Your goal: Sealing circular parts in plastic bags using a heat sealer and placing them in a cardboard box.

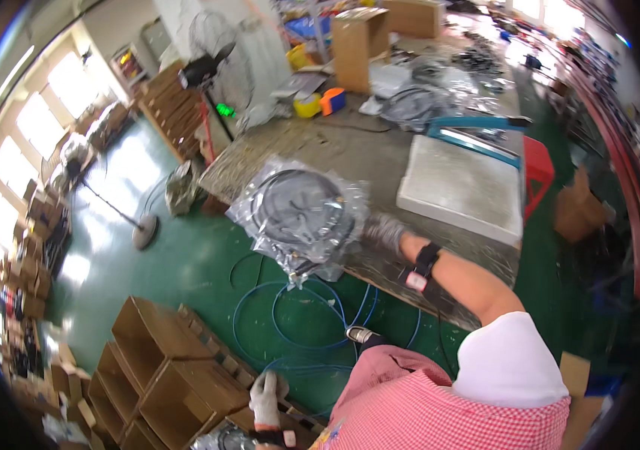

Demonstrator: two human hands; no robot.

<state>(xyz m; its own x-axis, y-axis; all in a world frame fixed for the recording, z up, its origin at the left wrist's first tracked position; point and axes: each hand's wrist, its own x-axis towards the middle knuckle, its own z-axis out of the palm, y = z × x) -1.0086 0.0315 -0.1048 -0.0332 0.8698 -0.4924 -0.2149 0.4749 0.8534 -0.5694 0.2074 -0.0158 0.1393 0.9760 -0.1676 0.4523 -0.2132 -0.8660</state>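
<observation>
A clear plastic bag (297, 210) with a coiled dark hose or cable inside lies at the near left edge of the workbench, partly overhanging it. My right hand (385, 231), in a greyish glove, is at the bag's right side with its fingers closed on the plastic; motion blurs the fingertips. Low on the left, my left hand (266, 394) in a white glove is beside the cardboard boxes, its fingers loosely apart and holding nothing visible. Another clear bag (226, 439) with dark contents shows beside my left forearm, cut off by the frame.
Open cardboard boxes (177, 390) stand low on the left. Blue hose (275, 322) loops over the green floor by my foot. On the workbench (335, 154) are a white slab (459, 184), a teal-handled frame (477, 142) and more bagged coils (417, 101). A fan (204, 71) stands behind.
</observation>
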